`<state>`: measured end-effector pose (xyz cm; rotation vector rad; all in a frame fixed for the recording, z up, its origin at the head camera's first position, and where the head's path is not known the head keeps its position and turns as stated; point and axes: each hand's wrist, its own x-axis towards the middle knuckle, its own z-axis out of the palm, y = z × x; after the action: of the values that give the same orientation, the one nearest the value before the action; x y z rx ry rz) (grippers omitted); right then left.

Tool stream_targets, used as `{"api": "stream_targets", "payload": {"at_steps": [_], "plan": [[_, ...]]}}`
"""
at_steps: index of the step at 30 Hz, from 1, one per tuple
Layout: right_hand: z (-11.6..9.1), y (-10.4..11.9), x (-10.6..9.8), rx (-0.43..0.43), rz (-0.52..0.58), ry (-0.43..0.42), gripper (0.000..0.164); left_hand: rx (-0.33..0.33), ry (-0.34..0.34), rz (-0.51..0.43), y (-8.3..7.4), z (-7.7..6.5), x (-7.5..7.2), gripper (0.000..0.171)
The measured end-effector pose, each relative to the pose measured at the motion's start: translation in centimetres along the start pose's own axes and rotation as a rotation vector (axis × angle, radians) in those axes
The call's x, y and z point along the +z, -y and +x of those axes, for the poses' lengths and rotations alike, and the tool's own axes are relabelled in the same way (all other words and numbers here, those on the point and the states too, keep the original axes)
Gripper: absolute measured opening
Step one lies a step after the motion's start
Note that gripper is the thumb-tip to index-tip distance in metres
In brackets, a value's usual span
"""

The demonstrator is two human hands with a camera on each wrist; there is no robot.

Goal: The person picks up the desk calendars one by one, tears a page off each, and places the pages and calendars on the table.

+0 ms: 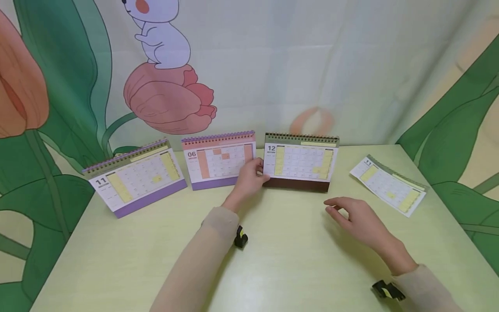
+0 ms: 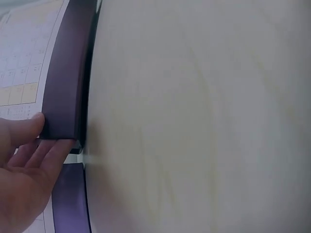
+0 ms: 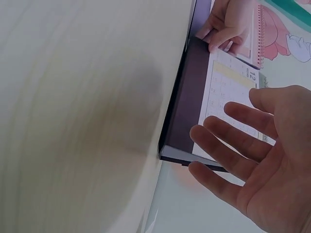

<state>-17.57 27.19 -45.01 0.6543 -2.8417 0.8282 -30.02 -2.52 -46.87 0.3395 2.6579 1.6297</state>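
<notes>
Pale yellow-green laminate covers the table [image 1: 273,260], which fills the lower half of the head view and carries four desk calendars in a loose row toward the upper middle of the frame. At the left of that row a purple-based spiral-bound desk calendar showing 11 [image 1: 136,180] is stood upright, and just right of it a pink-topped spiral-bound desk calendar showing 06 [image 1: 218,160] is stood as well. Right of centre, the dark-brown-based spiral-bound desk calendar showing 12 [image 1: 300,162] is set upright, close beside the 06 one. At the far right a flat white-and-yellow calendar showing 11 [image 1: 387,186] is laid down on the table, well apart from the rest.

The 12 calendar is held at its left edge by the left hand [image 1: 249,180]; in the left wrist view the thumb [image 2: 22,128] is pressed on the front of the brown base and the fingers [image 2: 43,155] are tucked under its corner, so the grip is a pinch on that calendar. The right hand [image 1: 356,219] is kept just in front of the calendar's right end, its fingers [image 3: 233,141] spread and relaxed, nothing being held.

As a judgement, three calendars are already stood in line, the third is being settled into place, and the flat one is left to be dealt with.
</notes>
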Motion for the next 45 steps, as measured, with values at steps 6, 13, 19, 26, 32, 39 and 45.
{"api": "stream_targets", "payload": {"at_steps": [6,13,19,26,32,39,45], "plan": [[0.1,0.5,0.1,-0.008,0.009,0.0,0.023,-0.064,-0.036,0.053,-0.2,0.3,0.7,0.02],[0.2,0.8,0.3,-0.03,0.0,0.007,0.022,-0.075,-0.05,0.084,-0.5,0.6,1.2,0.027],[0.5,1.0,0.2,-0.048,0.005,0.012,0.022,-0.043,-0.046,0.143,-0.7,0.9,1.4,0.029],[0.5,1.0,0.4,-0.04,0.012,0.038,0.022,-0.066,-0.012,0.095,-0.5,0.9,1.5,0.039],[0.3,1.1,0.5,-0.018,0.015,0.057,0.023,-0.072,0.003,0.087,-0.7,0.8,1.2,0.049],[0.4,1.0,0.7,-0.025,0.009,0.059,0.023,-0.078,0.036,0.058,-1.3,0.2,0.7,0.06],[0.4,1.0,0.8,-0.029,0.007,0.065,0.024,-0.076,0.031,0.009,-1.7,-0.2,0.5,0.067]]}}
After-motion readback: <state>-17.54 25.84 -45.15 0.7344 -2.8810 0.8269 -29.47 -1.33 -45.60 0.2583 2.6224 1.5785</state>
